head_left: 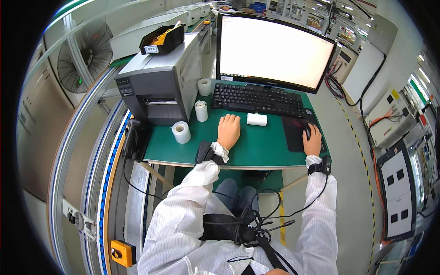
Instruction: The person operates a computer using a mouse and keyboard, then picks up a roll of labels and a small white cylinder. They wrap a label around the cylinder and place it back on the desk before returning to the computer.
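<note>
My right hand (312, 143) is wrapped over a dark computer mouse (307, 132) on a black mouse pad (292, 135), at the right end of the green-topped table (270, 145). Knuckles up, my left hand (228, 131) rests on the tabletop in a loose fist, and I see nothing in it. Just right of it lies a small white roll (257, 119) on its side. Several white label rolls stand to its left, among them a near one (181, 132) and a middle one (201, 111). Beyond both hands sits a black keyboard (259, 99).
A lit monitor (275, 51) stands behind the keyboard. At the left is a grey label printer (158, 87) with a black bin (163, 40) on top. A dark handheld scanner (133, 137) sits at the table's left edge, beside a conveyor rail (107, 183). Cables hang across my lap.
</note>
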Tool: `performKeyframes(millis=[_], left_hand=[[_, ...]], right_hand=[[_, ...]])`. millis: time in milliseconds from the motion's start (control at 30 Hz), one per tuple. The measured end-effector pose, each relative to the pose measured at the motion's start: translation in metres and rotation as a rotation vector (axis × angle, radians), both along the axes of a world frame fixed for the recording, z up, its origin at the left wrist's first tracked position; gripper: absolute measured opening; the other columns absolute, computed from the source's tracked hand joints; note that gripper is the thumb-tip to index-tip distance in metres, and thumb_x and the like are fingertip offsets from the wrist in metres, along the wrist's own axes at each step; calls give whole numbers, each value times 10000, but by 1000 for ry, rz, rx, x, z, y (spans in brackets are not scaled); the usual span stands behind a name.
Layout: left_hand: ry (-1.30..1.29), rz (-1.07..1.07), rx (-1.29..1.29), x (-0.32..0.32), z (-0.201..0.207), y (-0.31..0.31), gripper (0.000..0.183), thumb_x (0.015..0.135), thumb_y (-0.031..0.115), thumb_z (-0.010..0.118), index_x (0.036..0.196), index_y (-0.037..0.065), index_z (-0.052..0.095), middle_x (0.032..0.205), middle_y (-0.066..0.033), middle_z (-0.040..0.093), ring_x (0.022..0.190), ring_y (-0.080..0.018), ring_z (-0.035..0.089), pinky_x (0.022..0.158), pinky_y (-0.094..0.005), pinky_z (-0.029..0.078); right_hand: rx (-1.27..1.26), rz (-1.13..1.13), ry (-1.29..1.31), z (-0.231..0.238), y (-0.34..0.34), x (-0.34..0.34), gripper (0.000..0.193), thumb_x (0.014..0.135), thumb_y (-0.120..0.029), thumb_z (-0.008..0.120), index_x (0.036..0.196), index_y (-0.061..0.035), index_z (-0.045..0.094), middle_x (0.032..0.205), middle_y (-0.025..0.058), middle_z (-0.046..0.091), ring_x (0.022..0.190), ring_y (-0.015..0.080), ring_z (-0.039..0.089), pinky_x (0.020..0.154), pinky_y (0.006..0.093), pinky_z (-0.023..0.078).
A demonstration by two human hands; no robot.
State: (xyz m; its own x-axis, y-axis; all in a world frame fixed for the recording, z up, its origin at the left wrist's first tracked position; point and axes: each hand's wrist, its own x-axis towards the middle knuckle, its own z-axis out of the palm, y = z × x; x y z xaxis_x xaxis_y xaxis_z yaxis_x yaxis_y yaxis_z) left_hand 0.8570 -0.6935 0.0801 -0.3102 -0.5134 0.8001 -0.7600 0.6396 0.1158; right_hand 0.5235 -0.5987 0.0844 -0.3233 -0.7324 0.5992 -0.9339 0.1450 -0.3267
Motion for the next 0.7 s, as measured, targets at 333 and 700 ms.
performKeyframes(millis=[333,700], left_hand=[[33,41,75,0,-11,-1,112,793,66,586,895,45,627,869,-81,613,880,-255,557,812,-385,411],[83,14,162,-7,-15,4,100,823,78,577,906,57,628,855,-78,617,868,-258,565,796,-380,418]], right_hand=[[60,3,9,0,0,-1,462,884,-232,580,1320,-128,469,1370,143,429,1240,341,424,1028,419,374],[70,-10,-19,1,-1,1,473,886,-241,579,1328,-125,459,1375,139,426,1240,339,426,1029,421,376]])
